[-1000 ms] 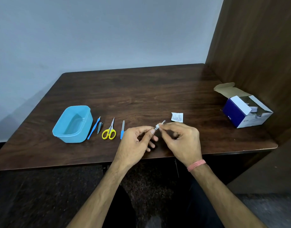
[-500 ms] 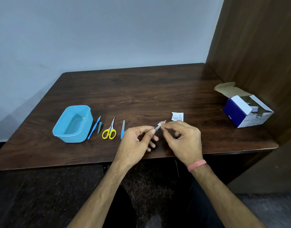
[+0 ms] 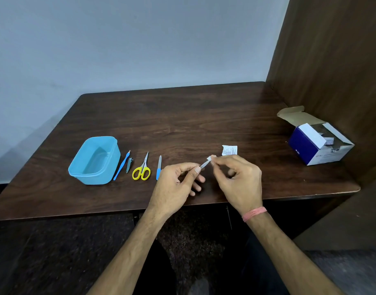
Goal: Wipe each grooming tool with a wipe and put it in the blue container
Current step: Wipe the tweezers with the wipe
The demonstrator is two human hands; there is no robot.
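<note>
— Metal, that slim tool [image 3: 203,165]? 
— Seemingly; the left hand [image 3: 176,184] pinches its base over the table [image 3: 204,116] while the right hand [image 3: 238,177] pinches a wipe [image 3: 209,159] round the tip
— Next? 
— Probably finish wiping, then carry it left to the blue container [image 3: 95,159]

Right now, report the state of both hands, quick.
Left hand: pinching a slim silver metal grooming tool.
Right hand: pinching a small white wipe at that tool's tip.

Plain room: wooden desk [image 3: 182,124], bare wall [image 3: 129,39], wood partition [image 3: 336,50].
</note>
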